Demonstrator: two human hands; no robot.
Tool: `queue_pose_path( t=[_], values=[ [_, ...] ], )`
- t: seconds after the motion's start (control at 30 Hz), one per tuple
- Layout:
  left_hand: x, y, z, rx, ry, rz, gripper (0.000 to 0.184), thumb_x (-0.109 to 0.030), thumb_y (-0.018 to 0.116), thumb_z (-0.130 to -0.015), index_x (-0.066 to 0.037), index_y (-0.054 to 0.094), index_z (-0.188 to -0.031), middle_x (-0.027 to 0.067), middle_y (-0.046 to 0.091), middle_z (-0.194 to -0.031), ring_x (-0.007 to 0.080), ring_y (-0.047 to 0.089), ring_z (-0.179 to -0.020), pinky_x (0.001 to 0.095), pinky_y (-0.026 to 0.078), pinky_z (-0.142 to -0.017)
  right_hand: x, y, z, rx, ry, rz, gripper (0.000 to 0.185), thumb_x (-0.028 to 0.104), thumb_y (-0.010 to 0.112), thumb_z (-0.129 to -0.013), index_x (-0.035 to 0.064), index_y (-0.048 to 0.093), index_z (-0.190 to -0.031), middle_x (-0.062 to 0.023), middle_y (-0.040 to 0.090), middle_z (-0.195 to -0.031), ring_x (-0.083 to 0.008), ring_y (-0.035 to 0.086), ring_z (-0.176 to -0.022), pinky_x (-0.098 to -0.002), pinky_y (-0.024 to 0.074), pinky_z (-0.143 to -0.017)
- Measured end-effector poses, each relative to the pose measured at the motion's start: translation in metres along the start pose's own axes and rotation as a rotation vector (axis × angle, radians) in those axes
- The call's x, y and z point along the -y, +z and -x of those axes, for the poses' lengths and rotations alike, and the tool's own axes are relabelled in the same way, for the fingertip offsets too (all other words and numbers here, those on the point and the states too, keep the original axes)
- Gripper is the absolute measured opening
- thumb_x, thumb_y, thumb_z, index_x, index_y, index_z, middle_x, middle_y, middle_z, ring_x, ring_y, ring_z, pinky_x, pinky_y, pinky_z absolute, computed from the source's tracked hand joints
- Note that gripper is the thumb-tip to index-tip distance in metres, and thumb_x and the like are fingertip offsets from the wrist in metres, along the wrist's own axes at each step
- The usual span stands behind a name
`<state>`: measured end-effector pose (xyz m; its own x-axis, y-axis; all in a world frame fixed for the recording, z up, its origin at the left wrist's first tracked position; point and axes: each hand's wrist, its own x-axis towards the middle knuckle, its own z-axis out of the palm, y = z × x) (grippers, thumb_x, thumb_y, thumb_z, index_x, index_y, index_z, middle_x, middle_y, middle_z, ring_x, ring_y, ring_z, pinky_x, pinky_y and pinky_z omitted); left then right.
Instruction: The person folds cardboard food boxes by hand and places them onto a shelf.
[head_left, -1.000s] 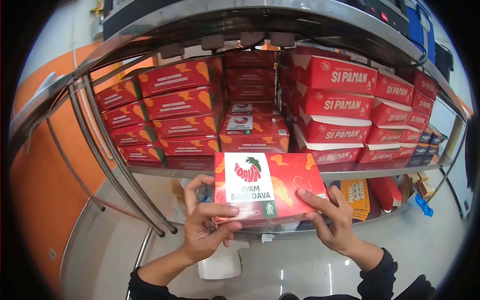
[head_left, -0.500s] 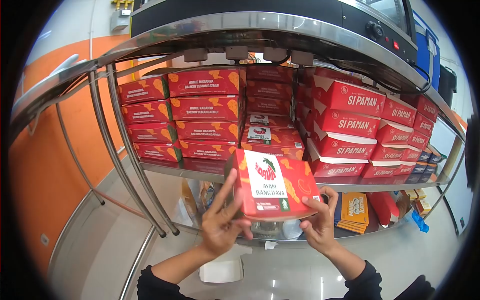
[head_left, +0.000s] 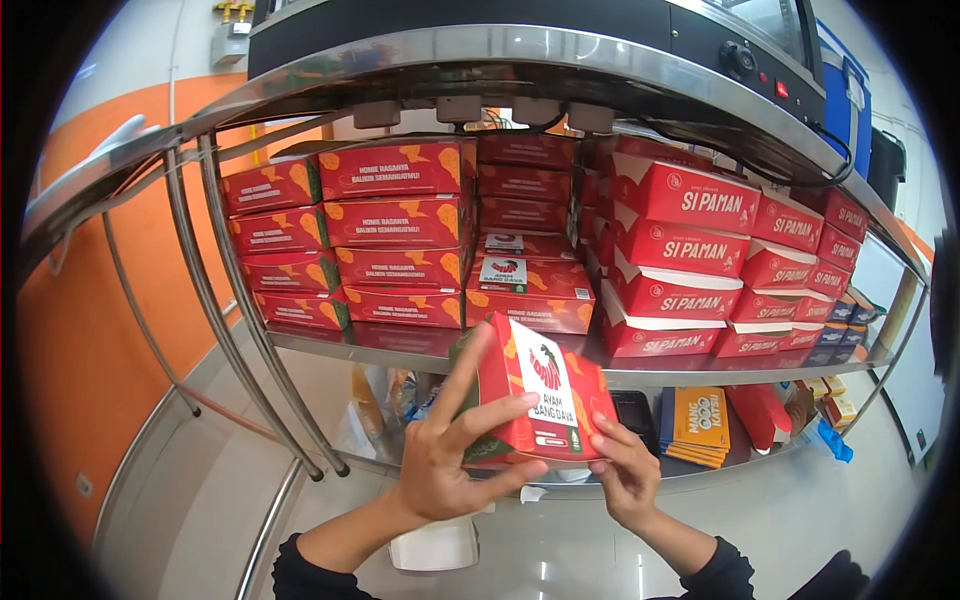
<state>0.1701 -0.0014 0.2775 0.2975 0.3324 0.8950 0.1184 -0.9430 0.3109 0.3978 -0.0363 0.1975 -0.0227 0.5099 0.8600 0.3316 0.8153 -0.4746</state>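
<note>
A red cardboard food box with a white "Ayam Bang Dava" label is held tilted in front of the shelf. My left hand grips its left side, with fingers spread along the green end and over the front. My right hand pinches the lower right edge between thumb and fingers. Just behind it, on the steel shelf, stands a stack of matching red boxes. The held box's underside and back are hidden.
Red "Homie Rasanya" boxes stack at left, "Si Paman" boxes at right. The lower shelf holds yellow "Mang Katsu" cartons. A white open box lies on the floor. Metal legs stand at left, with a steel counter edge overhead.
The food box has turned and tilted more steeply, its green left end now showing more. My left fingers have wrapped further over its front, and both hands have dropped slightly.
</note>
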Motion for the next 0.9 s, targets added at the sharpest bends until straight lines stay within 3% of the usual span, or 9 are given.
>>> queue_pose_path(
  t=[0.17,0.3,0.37,0.43,0.53,0.57,0.6,0.73,0.9],
  values=[
    [0.013,-0.006,0.006,0.264,-0.069,0.158,0.033,-0.031,0.066,-0.086,-0.018,0.059,-0.116,0.0262,0.009,-0.152,0.0452,0.022,-0.137,0.046,0.029,-0.108,0.006,-0.004,0.004,0.001,0.063,0.055,0.032,0.001,0.068,-0.08,0.0053,0.066,-0.111,-0.0182,0.059,-0.121,-0.0271,0.061,-0.103,-0.0361,0.0478,-0.087],
    [0.014,0.01,0.026,0.204,-0.22,0.404,0.024,-0.031,0.057,-0.092,-0.013,0.058,-0.108,0.0273,0.013,-0.149,0.043,0.025,-0.136,0.0356,0.057,-0.078,0.018,-0.007,-0.003,0.054,0.072,0.148,0.029,-0.002,0.068,-0.076,0.0056,0.07,-0.105,-0.0143,0.064,-0.114,-0.0257,0.063,-0.094,-0.0351,0.0487,-0.083],
    [0.025,0.017,0.033,0.017,-0.087,0.389,0.026,-0.034,0.052,-0.094,-0.012,0.057,-0.105,0.028,0.013,-0.149,0.0434,0.026,-0.135,0.029,0.06,-0.062,0.027,-0.009,-0.014,0.109,0.037,0.309,0.033,-0.001,0.067,-0.074,0.0086,0.07,-0.106,-0.0112,0.065,-0.112,-0.0274,0.06,-0.099,-0.0324,0.0479,-0.083],
    [0.028,0.018,0.026,-0.096,0.033,0.281,0.027,-0.037,0.043,-0.097,-0.013,0.049,-0.108,0.0304,0.01,-0.148,0.0461,0.025,-0.134,0.0385,0.057,-0.079,0.051,-0.01,-0.036,0.018,-0.152,0.635,0.035,0.0,0.067,-0.072,0.0094,0.071,-0.106,-0.0089,0.065,-0.111,-0.0268,0.058,-0.098,-0.031,0.0472,-0.08],
    [0.043,0.019,0.009,-0.238,0.238,0.154,0.027,-0.04,0.04,-0.098,-0.016,0.044,-0.111,0.0307,0.011,-0.149,0.0461,0.023,-0.136,0.0518,0.026,-0.108,0.054,-0.012,-0.054,-0.06,-0.424,1.0,0.038,0.003,0.068,-0.068,0.0101,0.071,-0.105,-0.0053,0.065,-0.108,-0.0249,0.053,-0.096,-0.0289,0.0451,-0.075],
    [0.051,0.017,0.004,-0.239,0.24,0.152,0.027,-0.04,0.04,-0.098,-0.016,0.044,-0.111,0.0307,0.011,-0.149,0.0461,0.023,-0.136,0.0518,0.026,-0.108,0.052,-0.011,-0.059,-0.04,-0.499,1.041,0.039,0.004,0.068,-0.066,0.0099,0.071,-0.105,-0.004,0.065,-0.107,-0.0235,0.051,-0.094,-0.028,0.0438,-0.072],
    [0.061,0.015,-0.001,-0.266,0.284,0.112,0.026,-0.039,0.04,-0.098,-0.016,0.044,-0.111,0.0307,0.011,-0.149,0.0453,0.023,-0.136,0.0505,0.028,-0.107,0.045,-0.007,-0.07,-0.06,-0.569,0.916,0.041,-0.001,0.067,-0.063,0.0049,0.07,-0.104,-0.0084,0.064,-0.107,-0.0194,0.05,-0.078,-0.0275,0.0424,-0.063],
    [0.087,0.018,-0.011,-0.332,0.165,0.242,0.024,-0.032,0.04,-0.099,-0.016,0.042,-0.117,0.0306,0.01,-0.15,0.0387,0.024,-0.138,0.0449,0.029,-0.108,0.014,0.005,-0.108,-0.149,-0.823,0.723,0.042,-0.007,0.067,-0.059,-0.0044,0.068,-0.101,-0.0169,0.062,-0.104,-0.0189,0.053,-0.063,-0.0263,0.0421,-0.051],
    [0.092,0.014,-0.028,-0.234,-0.135,0.574,0.042,-0.025,0.032,-0.101,-0.013,0.017,-0.139,0.0125,0.031,-0.138,0.0323,0.054,-0.114,0.0442,0.056,-0.086,0.003,0.027,-0.131,-0.168,-0.576,0.671,0.013,-0.006,0.065,-0.078,-0.0029,0.062,-0.09,-0.0152,0.058,-0.092,-0.026,0.059,-0.072,-0.0333,0.0487,-0.06]
  ],
)
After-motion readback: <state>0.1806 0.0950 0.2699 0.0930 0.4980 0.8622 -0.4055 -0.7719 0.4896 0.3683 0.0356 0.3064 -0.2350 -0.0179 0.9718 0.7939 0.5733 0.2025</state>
